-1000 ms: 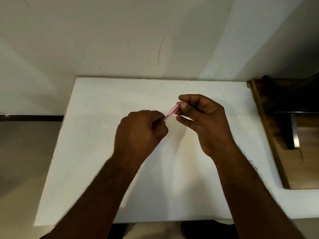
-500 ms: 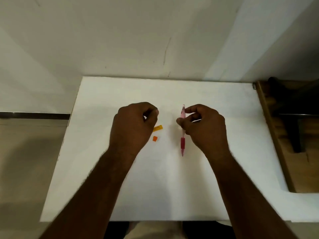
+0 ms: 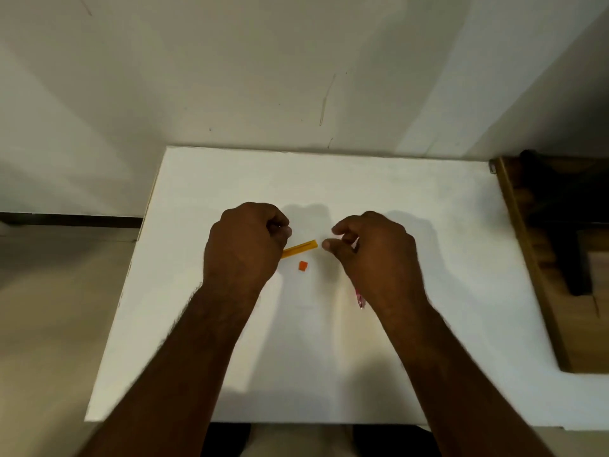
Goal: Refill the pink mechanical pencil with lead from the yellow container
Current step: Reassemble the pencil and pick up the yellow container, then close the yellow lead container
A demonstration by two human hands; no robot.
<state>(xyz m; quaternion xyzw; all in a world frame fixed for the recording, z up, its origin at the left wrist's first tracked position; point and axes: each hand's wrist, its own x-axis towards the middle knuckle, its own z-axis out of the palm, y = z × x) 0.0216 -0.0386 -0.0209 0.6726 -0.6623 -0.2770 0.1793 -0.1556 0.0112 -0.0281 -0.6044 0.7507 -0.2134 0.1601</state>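
Note:
The yellow lead container [image 3: 301,248] lies on the white table [image 3: 428,225], its left end hidden behind my left hand [image 3: 245,250]. A small orange cap [image 3: 302,266] sits just below it. My left hand is curled into a fist, thumb against forefinger, and nothing shows in it. My right hand [image 3: 375,258] is to the right, its thumb and forefinger apart and close to the container's right end. The pink mechanical pencil [image 3: 360,300] runs under that palm, held by the other fingers. Only its tip sticks out below the hand.
A brown wooden unit [image 3: 543,291] with a dark object on it stands against the table's right side. The wall runs along the far edge. The floor lies past the table's left edge.
My hands have parted and the pencil stayed with the right hand. That hand has swung it from upright to tucked under the palm. The yellow container and orange cap have come into view.

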